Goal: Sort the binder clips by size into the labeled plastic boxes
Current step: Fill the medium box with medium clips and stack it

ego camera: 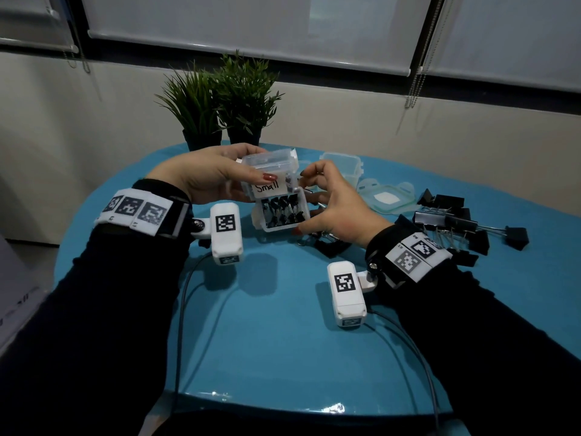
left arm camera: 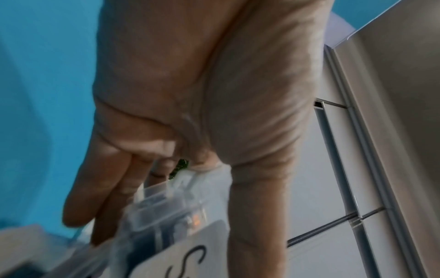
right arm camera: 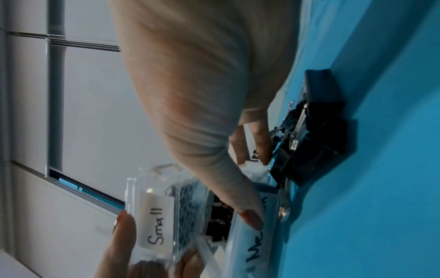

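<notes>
My left hand [ego camera: 242,171] holds a clear lidded box [ego camera: 270,166] labelled "Small" above the blue table, thumb on its front and fingers behind; it shows again in the left wrist view [left arm camera: 166,212]. Right below and touching it is a second clear box [ego camera: 279,214] packed with black binder clips. My right hand [ego camera: 317,202] grips this one, thumb at its lower edge and fingers curled over its far side. In the right wrist view its label [right arm camera: 258,238] starts "Me", under my right thumb [right arm camera: 250,216], beside the Small box [right arm camera: 154,216].
A pile of larger black binder clips [ego camera: 456,221] lies at the right of the round table [ego camera: 283,325]. An open clear box [ego camera: 344,168] and a loose lid [ego camera: 386,199] sit behind my right hand. More clips [ego camera: 327,245] lie under it. Two potted plants [ego camera: 220,114] stand at the back.
</notes>
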`<state>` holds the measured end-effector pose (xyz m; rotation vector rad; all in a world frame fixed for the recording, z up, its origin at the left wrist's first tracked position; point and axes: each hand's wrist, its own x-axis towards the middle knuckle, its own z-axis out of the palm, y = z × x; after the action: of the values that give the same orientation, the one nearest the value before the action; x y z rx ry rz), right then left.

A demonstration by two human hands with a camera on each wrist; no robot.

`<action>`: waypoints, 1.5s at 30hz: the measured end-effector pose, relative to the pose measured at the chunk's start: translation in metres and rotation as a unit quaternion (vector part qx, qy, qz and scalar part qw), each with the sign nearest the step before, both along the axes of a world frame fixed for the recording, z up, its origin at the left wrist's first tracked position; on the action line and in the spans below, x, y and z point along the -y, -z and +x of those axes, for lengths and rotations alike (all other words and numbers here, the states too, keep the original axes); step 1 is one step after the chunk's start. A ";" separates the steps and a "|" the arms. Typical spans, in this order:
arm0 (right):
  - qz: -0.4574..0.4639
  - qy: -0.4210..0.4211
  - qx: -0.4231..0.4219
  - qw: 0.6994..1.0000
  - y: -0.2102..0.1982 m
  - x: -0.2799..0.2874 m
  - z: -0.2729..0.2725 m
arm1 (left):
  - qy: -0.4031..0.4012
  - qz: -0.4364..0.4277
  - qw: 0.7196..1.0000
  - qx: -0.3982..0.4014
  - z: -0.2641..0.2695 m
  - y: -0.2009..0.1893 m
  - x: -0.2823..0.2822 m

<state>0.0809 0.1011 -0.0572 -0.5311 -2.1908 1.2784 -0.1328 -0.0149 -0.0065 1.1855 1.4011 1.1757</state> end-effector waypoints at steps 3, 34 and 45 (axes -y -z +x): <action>0.004 0.009 -0.001 1.000 0.003 -0.001 -0.003 | -0.012 0.010 1.000 -0.012 0.007 0.002 -0.003; -0.083 0.011 0.016 0.996 0.013 -0.004 -0.008 | -0.085 -0.002 0.972 -0.219 0.015 0.009 -0.008; -0.092 0.025 0.007 0.995 0.015 -0.007 -0.009 | -0.088 0.004 0.974 -0.208 0.014 0.014 -0.013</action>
<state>0.0720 0.1077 -0.0727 -0.6645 -2.0698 1.4614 -0.1187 -0.0016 -0.0202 1.3911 1.8474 1.0902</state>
